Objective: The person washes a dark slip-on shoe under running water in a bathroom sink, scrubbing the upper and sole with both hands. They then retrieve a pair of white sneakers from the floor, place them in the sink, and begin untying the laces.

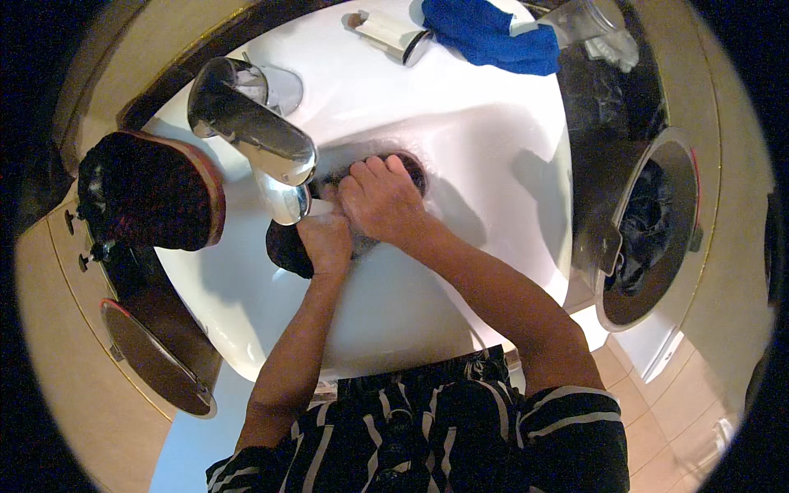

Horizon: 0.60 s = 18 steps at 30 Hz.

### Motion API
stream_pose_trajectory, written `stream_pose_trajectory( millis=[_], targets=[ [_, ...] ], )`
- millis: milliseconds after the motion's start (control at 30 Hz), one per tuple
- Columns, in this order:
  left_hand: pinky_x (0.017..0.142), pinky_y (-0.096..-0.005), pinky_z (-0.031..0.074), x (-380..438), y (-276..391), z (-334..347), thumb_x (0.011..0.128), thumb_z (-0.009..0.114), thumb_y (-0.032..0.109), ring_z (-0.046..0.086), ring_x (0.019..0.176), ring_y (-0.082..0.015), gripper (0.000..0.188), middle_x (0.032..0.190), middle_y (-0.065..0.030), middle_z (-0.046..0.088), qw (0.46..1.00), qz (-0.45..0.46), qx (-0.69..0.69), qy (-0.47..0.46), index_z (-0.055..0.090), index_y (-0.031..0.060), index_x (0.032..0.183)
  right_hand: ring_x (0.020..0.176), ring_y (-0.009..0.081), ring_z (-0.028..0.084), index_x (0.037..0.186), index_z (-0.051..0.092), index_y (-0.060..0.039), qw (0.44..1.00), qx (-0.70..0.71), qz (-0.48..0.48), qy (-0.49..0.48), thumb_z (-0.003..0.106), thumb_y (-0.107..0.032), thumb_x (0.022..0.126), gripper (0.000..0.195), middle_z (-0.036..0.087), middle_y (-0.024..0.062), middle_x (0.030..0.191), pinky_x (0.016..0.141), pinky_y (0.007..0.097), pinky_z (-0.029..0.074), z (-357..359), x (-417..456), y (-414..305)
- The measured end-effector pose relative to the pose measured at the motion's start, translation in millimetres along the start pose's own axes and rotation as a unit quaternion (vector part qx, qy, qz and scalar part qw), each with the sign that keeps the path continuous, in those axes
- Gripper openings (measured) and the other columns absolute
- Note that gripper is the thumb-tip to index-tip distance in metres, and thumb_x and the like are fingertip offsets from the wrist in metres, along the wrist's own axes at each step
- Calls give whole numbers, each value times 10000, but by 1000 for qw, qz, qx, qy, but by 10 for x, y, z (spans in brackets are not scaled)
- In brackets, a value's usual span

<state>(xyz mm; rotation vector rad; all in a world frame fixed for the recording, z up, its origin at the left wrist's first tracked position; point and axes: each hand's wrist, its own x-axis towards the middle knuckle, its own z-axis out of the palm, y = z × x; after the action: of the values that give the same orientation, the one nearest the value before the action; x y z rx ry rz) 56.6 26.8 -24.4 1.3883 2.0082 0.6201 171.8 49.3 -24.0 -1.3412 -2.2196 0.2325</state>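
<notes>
Both of my hands are low in the white washbasin (394, 296), close together under the chrome faucet (265, 135). My left hand (327, 240) grips a dark, wet-looking item (286, 246), perhaps a shoe or slipper, whose rounded end shows at its left. My right hand (382, 200) is closed over the same item's other part, its knuckles upward. Water runs from the spout onto the item near my fingers. A similar dark, fuzzy item with a reddish-brown rim (154, 191) rests on the basin's left edge. My fingertips are mostly hidden.
A blue cloth (487, 37) and a pale cylindrical container (391, 37) lie on the basin's back ledge. A clear cup (283, 89) stands behind the faucet. To the right is an oval-rimmed bin (607, 308) with a dark bag; another oval lid or rim (157, 357) is at the left.
</notes>
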Motion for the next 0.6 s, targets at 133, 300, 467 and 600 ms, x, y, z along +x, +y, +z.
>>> stream_pose_trajectory(
  millis=[133,300,467,600],
  targets=[
    [517,-356,426,-15,84,-40,863,529,217,583,572,-241,284,576,-128,577,997,-31,-77,-3,551,-34,733,685,232,544,628,562,-76,991,-51,50,-110,562,-227,714,173,560,87,683,630,346,408,32,57,-56],
    [558,-375,415,97,-85,-46,847,538,254,590,620,-224,328,673,-175,621,999,16,-32,-23,587,-61,772,640,245,559,604,568,-77,995,-1,77,-68,582,-251,720,210,569,102,639,609,368,423,70,118,-22],
    [684,-398,422,32,-103,-146,749,609,424,575,739,-282,589,742,-244,613,977,-180,-115,13,576,-163,779,647,245,515,630,533,-61,997,41,13,60,600,-181,697,153,515,89,649,601,367,390,-33,-46,-48],
    [570,-410,398,-148,249,-220,781,583,421,511,569,-240,605,576,-238,546,991,-123,-45,-11,513,-149,591,668,226,467,671,510,-66,996,62,-12,71,594,-141,676,113,455,67,678,616,351,362,-109,-220,-68]
  ],
)
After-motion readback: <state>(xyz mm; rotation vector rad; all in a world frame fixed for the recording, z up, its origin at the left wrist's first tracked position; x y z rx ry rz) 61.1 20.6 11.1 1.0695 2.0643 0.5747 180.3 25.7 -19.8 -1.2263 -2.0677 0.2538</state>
